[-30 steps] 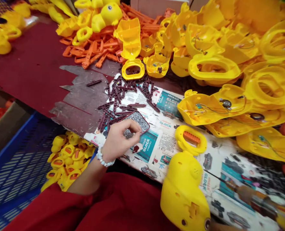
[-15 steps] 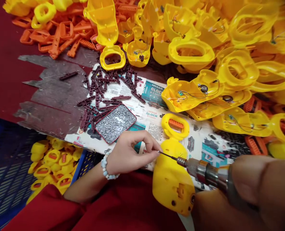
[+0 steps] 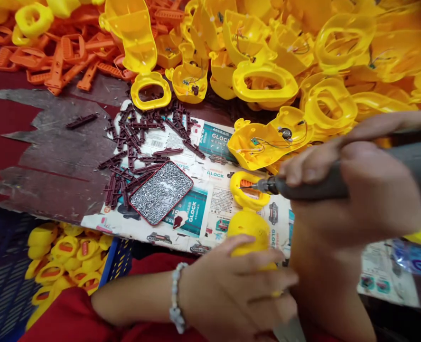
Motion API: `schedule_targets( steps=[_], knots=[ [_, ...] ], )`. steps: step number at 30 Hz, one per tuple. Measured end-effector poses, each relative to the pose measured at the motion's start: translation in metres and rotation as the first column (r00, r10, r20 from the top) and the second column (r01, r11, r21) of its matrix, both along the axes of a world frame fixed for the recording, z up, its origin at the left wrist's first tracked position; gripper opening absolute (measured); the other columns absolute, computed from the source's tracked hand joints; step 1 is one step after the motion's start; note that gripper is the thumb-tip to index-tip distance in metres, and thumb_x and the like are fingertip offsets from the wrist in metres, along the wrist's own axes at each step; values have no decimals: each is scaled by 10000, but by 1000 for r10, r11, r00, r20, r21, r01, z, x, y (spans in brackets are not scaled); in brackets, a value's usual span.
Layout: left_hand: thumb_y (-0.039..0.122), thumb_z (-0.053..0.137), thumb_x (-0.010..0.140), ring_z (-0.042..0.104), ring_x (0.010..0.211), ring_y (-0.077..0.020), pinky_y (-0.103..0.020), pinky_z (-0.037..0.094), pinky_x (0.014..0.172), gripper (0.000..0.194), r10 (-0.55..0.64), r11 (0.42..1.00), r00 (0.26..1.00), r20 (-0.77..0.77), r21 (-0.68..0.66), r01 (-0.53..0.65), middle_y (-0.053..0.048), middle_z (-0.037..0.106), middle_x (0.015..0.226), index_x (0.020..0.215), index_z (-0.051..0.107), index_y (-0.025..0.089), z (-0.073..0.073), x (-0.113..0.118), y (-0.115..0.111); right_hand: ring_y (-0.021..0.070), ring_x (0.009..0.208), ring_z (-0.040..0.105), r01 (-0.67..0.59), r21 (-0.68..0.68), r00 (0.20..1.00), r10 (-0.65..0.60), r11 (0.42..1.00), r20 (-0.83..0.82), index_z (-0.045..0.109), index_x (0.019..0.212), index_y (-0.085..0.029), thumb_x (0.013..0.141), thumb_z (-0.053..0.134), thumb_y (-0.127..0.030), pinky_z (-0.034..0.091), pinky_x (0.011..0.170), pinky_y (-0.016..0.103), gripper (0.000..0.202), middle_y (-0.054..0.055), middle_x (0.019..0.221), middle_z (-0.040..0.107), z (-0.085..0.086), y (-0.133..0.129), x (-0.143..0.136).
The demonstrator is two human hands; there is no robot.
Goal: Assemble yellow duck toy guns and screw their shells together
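Note:
My left hand (image 3: 235,287), with a beaded bracelet at its wrist, lies over a yellow plastic toy (image 3: 248,225) and grips its body. The toy's looped handle (image 3: 236,190) points away from me over the printed cardboard, with an orange ribbed strip inside the loop. Much of the body is hidden under my fingers. My right hand (image 3: 370,190) is wrapped around a dark grey electric screwdriver (image 3: 319,187). Its thin bit points left, above the toy's handle; whether a screw is on the tip I cannot tell.
A red-rimmed tray of small screws (image 3: 162,190) sits on the printed cardboard (image 3: 196,225) beside dark maroon plastic pieces (image 3: 139,124). Yellow half shells with wires (image 3: 272,137) and orange handles (image 3: 57,64) pile up behind. At lower left, a blue crate (image 3: 115,251) holds yellow toys.
My left hand has left the bit's tip and come down onto the toy's body. My right hand has raised the screwdriver, its tip now over the handle. The view has shifted slightly.

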State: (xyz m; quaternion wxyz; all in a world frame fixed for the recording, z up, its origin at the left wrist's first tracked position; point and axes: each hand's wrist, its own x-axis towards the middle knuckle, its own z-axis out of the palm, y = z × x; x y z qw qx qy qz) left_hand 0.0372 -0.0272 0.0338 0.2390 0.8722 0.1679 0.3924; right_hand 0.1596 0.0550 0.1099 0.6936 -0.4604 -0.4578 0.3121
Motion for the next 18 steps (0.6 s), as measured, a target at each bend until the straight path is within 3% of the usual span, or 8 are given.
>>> schedule_targets(
  steps=[3, 7, 10, 13, 18],
  knots=[
    [375, 339, 942, 432, 1245, -249, -449, 349, 1011, 353, -106, 993, 992, -61, 50, 110, -36, 630, 1226, 1044, 612, 176, -6, 14, -2, 111, 379, 405, 67, 32, 997, -66, 997, -39, 416, 842, -180, 630, 600, -224, 384, 392, 277, 284, -51, 604, 439, -6, 12, -11],
    [410, 395, 923, 534, 1057, -254, -439, 377, 934, 372, -173, 985, 981, -92, -1, 174, -67, 666, 1092, 981, 638, 134, -10, 23, 8, 128, 388, 396, -6, 29, 1000, 6, 1000, -12, 468, 798, -182, 683, 587, -183, 383, 414, 294, 166, -50, 529, 444, -12, 14, -7],
    [331, 460, 898, 573, 888, -220, -417, 386, 904, 276, -162, 987, 986, -51, -12, 161, -46, 677, 890, 813, 643, 142, -14, 29, 11, 136, 420, 411, -16, -49, 1000, 17, 999, 20, 476, 824, -189, 725, 612, -208, 395, 436, 304, 170, -44, 539, 462, -16, 13, -3],
    [282, 480, 877, 567, 795, -195, -407, 393, 898, 245, -158, 987, 987, 18, -16, 158, -23, 636, 752, 720, 617, 154, -18, 34, 10, 116, 406, 400, 3, -84, 1000, -3, 997, 2, 448, 814, -185, 677, 621, -198, 379, 420, 286, 221, -59, 541, 438, -20, 14, -4],
    [357, 491, 832, 556, 787, -200, -413, 395, 899, 273, -211, 977, 973, 91, -8, 213, -45, 633, 777, 730, 621, 141, -24, 36, 10, 102, 402, 389, -53, -117, 997, 47, 992, -56, 423, 781, -197, 675, 617, -202, 330, 414, 255, 221, -71, 527, 425, -28, 23, -5]
  ],
)
